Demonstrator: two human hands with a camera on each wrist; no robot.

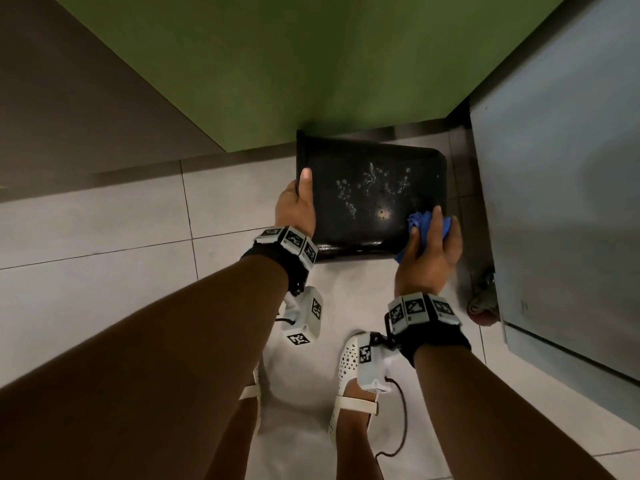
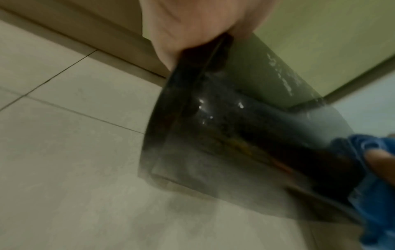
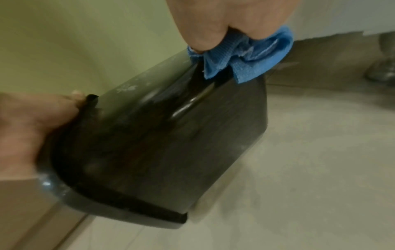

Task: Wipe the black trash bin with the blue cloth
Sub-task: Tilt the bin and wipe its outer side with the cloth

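Note:
A black trash bin (image 1: pixel 370 195) is held tilted on its side above the tiled floor, with its rim to the left; pale spots mark its upper face. My left hand (image 1: pixel 298 206) grips the rim, thumb on top. My right hand (image 1: pixel 433 244) holds a crumpled blue cloth (image 1: pixel 420 223) against the bin's near right corner. The left wrist view shows the bin (image 2: pixel 245 132) under my left hand (image 2: pixel 192 25), with the cloth (image 2: pixel 371 169) at the right. In the right wrist view my right hand (image 3: pixel 230 22) grips the cloth (image 3: pixel 252 57) on the bin (image 3: pixel 171 143), and my left hand (image 3: pixel 32 128) holds the rim.
A green wall (image 1: pixel 277 64) stands right behind the bin. At the right a grey cabinet (image 1: pixel 561 168) rests on a castor wheel (image 1: pixel 481 303). A dark panel (image 1: pixel 69 98) lies to the left. My feet in white shoes (image 1: pixel 353 372) stand on the pale tiles (image 1: pixel 104 237).

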